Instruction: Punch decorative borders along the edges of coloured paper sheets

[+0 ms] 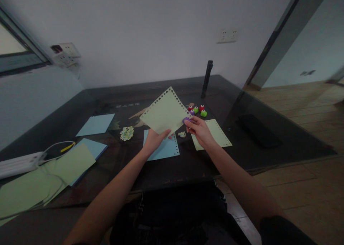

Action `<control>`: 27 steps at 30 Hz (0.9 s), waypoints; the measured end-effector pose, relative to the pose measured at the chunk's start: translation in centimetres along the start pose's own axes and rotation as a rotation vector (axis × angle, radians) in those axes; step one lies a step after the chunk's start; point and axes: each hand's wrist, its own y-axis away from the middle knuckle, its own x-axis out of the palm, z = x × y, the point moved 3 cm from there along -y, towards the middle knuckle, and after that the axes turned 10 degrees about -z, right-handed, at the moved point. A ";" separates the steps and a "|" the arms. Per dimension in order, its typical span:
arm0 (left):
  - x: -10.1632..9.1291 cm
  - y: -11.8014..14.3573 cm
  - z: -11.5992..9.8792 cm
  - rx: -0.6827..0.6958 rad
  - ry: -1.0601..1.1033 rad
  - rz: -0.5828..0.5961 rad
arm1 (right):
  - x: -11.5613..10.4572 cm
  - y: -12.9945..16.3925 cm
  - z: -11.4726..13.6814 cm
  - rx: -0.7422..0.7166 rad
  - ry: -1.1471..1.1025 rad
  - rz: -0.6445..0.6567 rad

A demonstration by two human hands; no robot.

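The left hand (pixel 153 139) pinches the bottom corner of a pale green paper square (pixel 165 112), lifted over the dark tabletop (pixel 188 166). The right hand (pixel 199 128) squeezes a small purple punch (pixel 186 120) on its right corner.

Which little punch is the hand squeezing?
The purple punch, pinched in the right hand at the green paper's edge. The others sit on the table.

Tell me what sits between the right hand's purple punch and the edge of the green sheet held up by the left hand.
Nothing visible does. The purple punch in the right hand is already at the edge of the green sheet, which the left hand holds up.
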 end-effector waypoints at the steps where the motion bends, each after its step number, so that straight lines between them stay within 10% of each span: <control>1: 0.0 0.0 0.1 -0.006 -0.001 0.004 | 0.0 0.0 0.0 0.003 -0.005 -0.005; 27: 0.1 0.2 -0.4 -0.006 -0.037 -0.043 | -0.2 -0.7 -0.6 -0.042 -0.024 -0.016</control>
